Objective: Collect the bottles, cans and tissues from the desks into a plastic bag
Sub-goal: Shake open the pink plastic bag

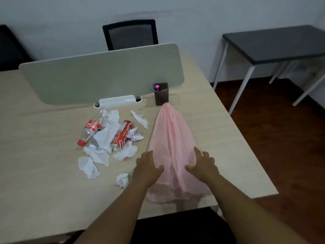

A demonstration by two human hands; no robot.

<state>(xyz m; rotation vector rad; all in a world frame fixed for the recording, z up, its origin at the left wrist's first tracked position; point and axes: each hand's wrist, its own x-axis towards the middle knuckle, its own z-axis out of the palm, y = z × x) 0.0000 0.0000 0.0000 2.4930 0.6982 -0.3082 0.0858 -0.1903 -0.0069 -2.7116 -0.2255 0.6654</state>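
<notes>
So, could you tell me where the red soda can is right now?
In the head view, the red can lies on its side left of the pink bag, among crumpled tissues, right of the clear bottle.

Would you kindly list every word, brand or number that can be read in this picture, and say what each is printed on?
"Coca-Cola": white script on the red label of the clear plastic bottle with a red cap, lying on the desk.
"Coca-Cola": white script along the red metal drinks can, lying on its side, partly in view.
Smaller white print on the can: too blurred to read.
No other text can be read.
</notes>
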